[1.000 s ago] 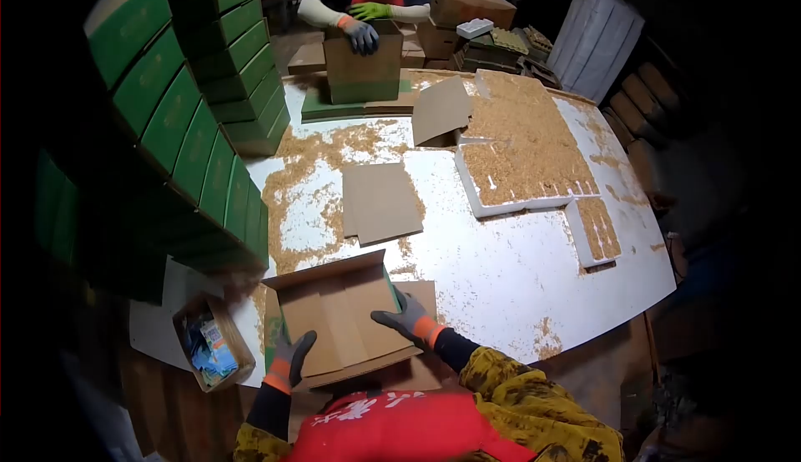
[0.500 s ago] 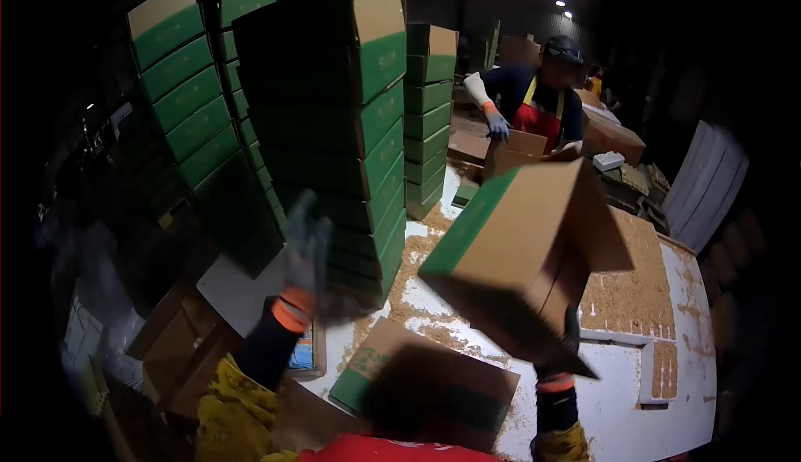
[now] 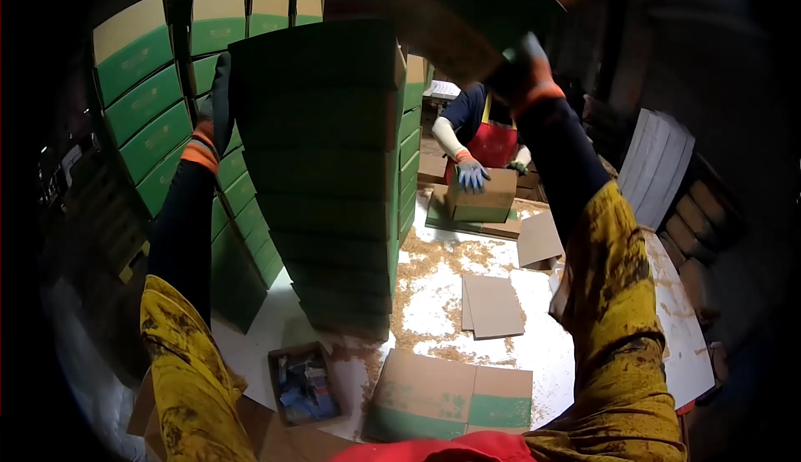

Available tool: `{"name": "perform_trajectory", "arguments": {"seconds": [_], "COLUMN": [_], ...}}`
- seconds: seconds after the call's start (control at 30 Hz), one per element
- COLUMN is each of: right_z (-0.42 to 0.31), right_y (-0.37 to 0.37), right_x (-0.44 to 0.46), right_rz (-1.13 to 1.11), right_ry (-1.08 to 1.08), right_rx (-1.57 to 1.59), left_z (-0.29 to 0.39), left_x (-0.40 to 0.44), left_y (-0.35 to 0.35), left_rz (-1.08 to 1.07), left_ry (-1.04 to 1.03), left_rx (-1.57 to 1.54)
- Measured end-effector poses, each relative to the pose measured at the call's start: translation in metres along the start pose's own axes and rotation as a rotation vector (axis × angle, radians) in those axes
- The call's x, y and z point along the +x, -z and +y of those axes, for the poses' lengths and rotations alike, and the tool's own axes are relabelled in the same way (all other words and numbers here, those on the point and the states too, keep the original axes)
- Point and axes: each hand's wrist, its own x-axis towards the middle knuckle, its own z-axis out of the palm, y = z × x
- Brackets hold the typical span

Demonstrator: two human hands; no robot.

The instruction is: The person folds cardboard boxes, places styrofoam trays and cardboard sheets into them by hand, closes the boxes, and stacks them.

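Observation:
My right hand [image 3: 529,74], gloved in grey with an orange cuff, is raised high and grips a green and brown carton [image 3: 467,12] that hangs above the table. My left hand [image 3: 219,112] is up at the left, its palm flat against the upper side of a tall stack of green cartons [image 3: 317,145], fingers straight and holding nothing. The carton in my right hand is tilted and partly cut off by the top edge. A flattened green and brown carton [image 3: 455,391] lies on the table in front of me.
More green carton stacks [image 3: 150,103] stand at the left. A small box of blue packets [image 3: 307,384] sits near the left edge. Cardboard sheets [image 3: 492,305] lie mid-table. Across the table, a co-worker's gloved hand [image 3: 472,174] rests on a brown carton [image 3: 484,197].
The carton has gone from low before me to overhead in my right hand. My left hand has let go of it and moved up against the stack. The view has turned left.

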Motion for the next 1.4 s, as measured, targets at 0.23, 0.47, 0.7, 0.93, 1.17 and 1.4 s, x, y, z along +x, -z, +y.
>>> {"name": "perform_trajectory", "arguments": {"seconds": [0.23,0.47,0.7,0.93,1.17,1.4], "right_z": [-0.006,0.032,0.112,0.202,0.222,0.101], "right_y": [-0.104,-0.127,-0.058,0.087,0.098,0.157], "right_x": [0.06,0.041,-0.143,-0.575,-0.69,-0.599], "right_rz": [-0.087,0.134,0.07,0.426,0.531,0.654], "right_ry": [-0.415,-0.152,0.151,-0.799,-1.247,-0.527], "right_rx": [-0.455,-0.326,-0.375,-1.055,-0.781,-0.001], "left_z": [-0.028,-0.04,-0.073,-0.295,-0.415,-0.293], "left_x": [-0.002,0.013,-0.05,-0.456,-0.577,-0.5], "left_y": [0.001,0.026,0.01,-0.034,0.003,-0.067], "left_rz": [0.007,-0.038,0.195,-0.415,-0.044,0.069], "left_ry": [-0.112,-0.378,-1.062,0.101,0.906,0.075], "left_rx": [0.096,0.854,1.201,0.88,0.608,0.995]}}
